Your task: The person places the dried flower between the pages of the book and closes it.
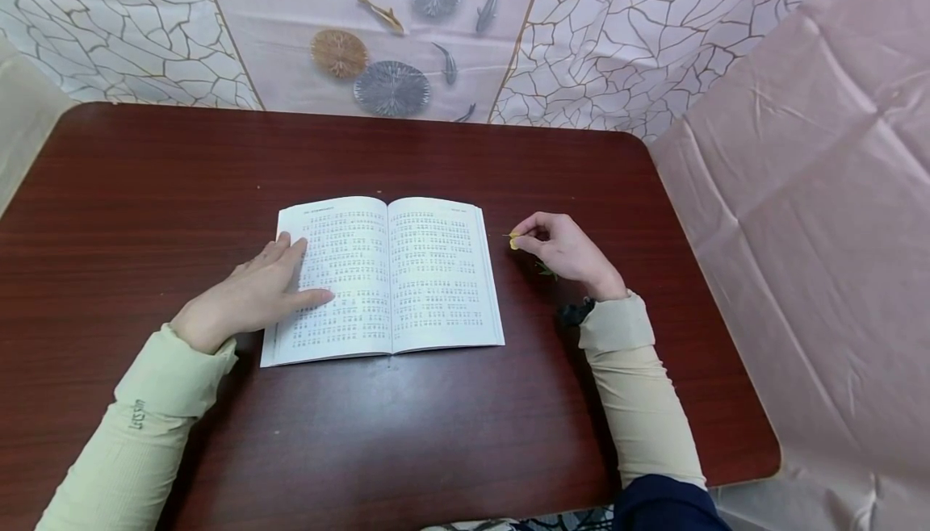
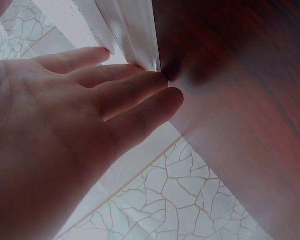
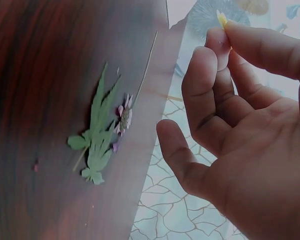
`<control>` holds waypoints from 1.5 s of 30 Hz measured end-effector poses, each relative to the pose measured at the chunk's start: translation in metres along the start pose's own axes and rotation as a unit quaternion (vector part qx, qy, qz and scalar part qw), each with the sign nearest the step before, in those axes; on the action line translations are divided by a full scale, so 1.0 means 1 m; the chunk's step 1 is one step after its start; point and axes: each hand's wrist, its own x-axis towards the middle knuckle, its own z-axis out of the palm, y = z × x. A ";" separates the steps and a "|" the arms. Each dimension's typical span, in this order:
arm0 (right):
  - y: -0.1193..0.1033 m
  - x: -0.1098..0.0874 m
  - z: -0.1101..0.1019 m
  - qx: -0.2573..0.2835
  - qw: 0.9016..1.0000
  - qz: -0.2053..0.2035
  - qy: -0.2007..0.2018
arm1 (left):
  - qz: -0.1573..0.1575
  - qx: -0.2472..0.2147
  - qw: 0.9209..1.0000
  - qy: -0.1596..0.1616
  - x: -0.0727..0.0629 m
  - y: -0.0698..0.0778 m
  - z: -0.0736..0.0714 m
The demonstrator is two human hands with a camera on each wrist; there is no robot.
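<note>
An open book (image 1: 436,273) with printed pages lies on the table. My left hand (image 1: 250,293) rests flat at its left edge, thumb extended over the left page, and in the left wrist view the fingers (image 2: 139,115) reach straight to the edge of the pages. To the right of the book, my right hand (image 1: 567,248) pinches a small yellow flower (image 1: 513,244) between thumb and fingertips. The right wrist view shows the yellow flower (image 3: 222,20) at the fingertips, raised off the table.
Green leaves (image 3: 97,135) and a pinkish-purple flower (image 3: 123,119) with a thin stem lie on the dark red table (image 1: 327,450) under the right hand. Patterned cloth (image 1: 617,22) hangs behind the table, and plain pinkish cloth (image 1: 814,192) hangs at its right side.
</note>
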 end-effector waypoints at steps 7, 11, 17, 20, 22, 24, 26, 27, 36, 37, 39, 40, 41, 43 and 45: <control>-0.003 0.001 0.006 -0.009 1.000 -0.006 -0.004 | 0.002 0.001 1.000 0.001 0.000 0.000 0.000; -0.006 0.001 0.010 -0.010 1.000 -0.026 -0.012 | 0.002 -0.001 1.000 0.001 0.000 0.000 0.000; -0.010 0.002 0.014 0.016 0.999 -0.031 -0.031 | 0.000 -0.001 1.000 0.000 0.000 -0.001 0.000; -0.011 0.002 0.015 0.029 0.998 -0.029 -0.038 | -0.001 -0.001 1.000 -0.001 0.000 -0.001 0.000; -0.012 0.001 0.016 0.035 0.998 -0.028 -0.039 | -0.002 -0.002 1.000 -0.003 0.000 -0.001 0.000; -0.013 0.000 0.017 0.037 0.998 -0.026 -0.041 | -0.002 -0.003 1.000 -0.003 0.000 -0.001 0.000; -0.014 0.000 0.017 0.039 0.998 -0.026 -0.043 | -0.001 -0.003 1.000 -0.002 0.000 -0.001 0.000; -0.015 0.000 0.017 0.039 0.998 -0.026 -0.044 | 0.000 -0.003 1.000 -0.002 0.000 -0.001 0.000; -0.018 0.000 0.017 0.040 0.997 -0.031 -0.057 | 0.002 -0.001 1.000 0.001 0.000 0.000 -0.001; -0.019 0.000 0.018 0.039 0.997 -0.032 -0.058 | 0.002 -0.001 1.000 0.002 0.000 0.000 -0.001; -0.019 0.001 0.019 0.037 0.997 -0.033 -0.058 | 0.000 -0.001 1.000 0.001 0.000 0.000 -0.001; -0.019 0.001 0.019 0.037 0.997 -0.033 -0.059 | 0.000 -0.002 1.000 0.001 0.000 0.000 -0.001; -0.019 0.001 0.020 0.035 0.997 -0.034 -0.059 | 0.000 -0.002 1.000 0.000 0.000 0.000 0.000; -0.019 0.001 0.021 0.034 0.997 -0.035 -0.059 | -0.002 -0.004 1.000 -0.001 0.000 0.000 0.000; -0.020 0.001 0.022 0.033 0.997 -0.035 -0.059 | -0.002 -0.005 1.000 -0.002 0.000 -0.001 0.000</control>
